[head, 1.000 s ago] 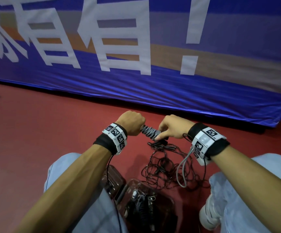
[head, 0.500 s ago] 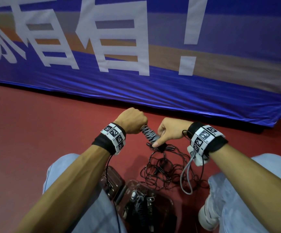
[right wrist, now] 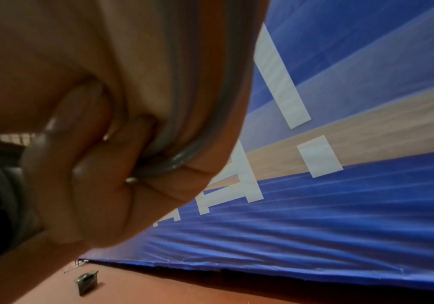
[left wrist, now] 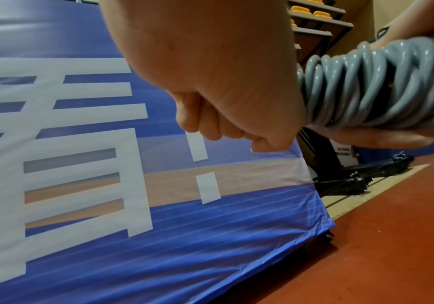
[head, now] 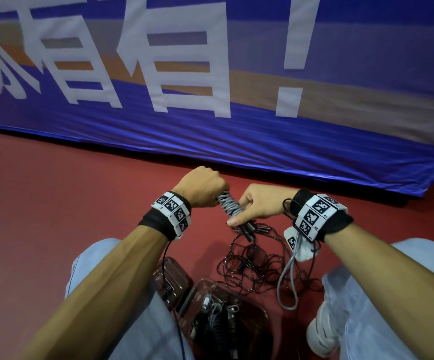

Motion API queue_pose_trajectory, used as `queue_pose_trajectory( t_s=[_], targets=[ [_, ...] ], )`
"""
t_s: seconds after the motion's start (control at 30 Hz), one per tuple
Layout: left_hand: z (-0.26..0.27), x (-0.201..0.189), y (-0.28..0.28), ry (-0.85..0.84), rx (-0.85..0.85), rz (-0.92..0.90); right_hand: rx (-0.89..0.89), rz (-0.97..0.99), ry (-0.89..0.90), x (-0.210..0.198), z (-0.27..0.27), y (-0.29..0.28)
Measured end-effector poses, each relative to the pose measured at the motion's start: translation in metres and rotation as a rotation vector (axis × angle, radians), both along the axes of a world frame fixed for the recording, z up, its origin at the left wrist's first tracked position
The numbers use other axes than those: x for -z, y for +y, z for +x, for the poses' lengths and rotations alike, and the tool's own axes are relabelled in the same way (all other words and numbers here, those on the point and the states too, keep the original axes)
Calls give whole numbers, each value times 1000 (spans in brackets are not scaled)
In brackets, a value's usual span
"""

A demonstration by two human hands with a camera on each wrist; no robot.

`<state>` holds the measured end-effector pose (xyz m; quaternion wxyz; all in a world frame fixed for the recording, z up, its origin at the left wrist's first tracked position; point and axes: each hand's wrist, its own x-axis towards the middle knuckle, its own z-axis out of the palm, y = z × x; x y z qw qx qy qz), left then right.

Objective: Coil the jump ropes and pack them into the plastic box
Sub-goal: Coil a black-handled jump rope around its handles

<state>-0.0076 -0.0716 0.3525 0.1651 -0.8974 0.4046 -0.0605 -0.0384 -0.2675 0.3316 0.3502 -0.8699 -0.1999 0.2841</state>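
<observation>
Since a second ago your right hand (head: 258, 206) has slid down the grey jump rope (head: 230, 206) bundle, its tail loop hanging lower. Nearest you, the plastic box (head: 263, 314) sits open between your knees. Left hand (head: 201, 187) fists the bundle's top; right pinches the tail. Keep wraps tight, tuck the end.

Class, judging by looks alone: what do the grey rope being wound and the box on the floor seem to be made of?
Grey jump rope: probably glossy PVC-type plastic or a coated cord; its smooth coils carry bright highlights.
Plastic box: clear, rigid-looking plastic, apparently tinted; the ropes inside show through its wall.
</observation>
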Motion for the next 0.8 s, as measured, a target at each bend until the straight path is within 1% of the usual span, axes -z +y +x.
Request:
queue_pose_trajectory(
  t_s=[0.13,0.23,0.43,0.53,0.6,0.7,0.8],
  targets=[
    [2,3,8,14,-12,-194,22,153,66,-6,0,-3],
    [4,5,12,60,-37,-353,52,251,77,-6,3,-5],
    [0,12,13,242,-144,-666,132,439,72,-4,6,-3],
    [1,13,9,351,-222,-913,190,644,109,-10,4,-1],
    [1,13,4,388,-270,-1063,254,738,86,-14,4,3],
    [-4,14,-9,479,-348,-1231,431,851,18,-16,7,16],
    [-7,20,-23,525,-464,-1325,571,853,-121,-13,9,26]
  ],
)
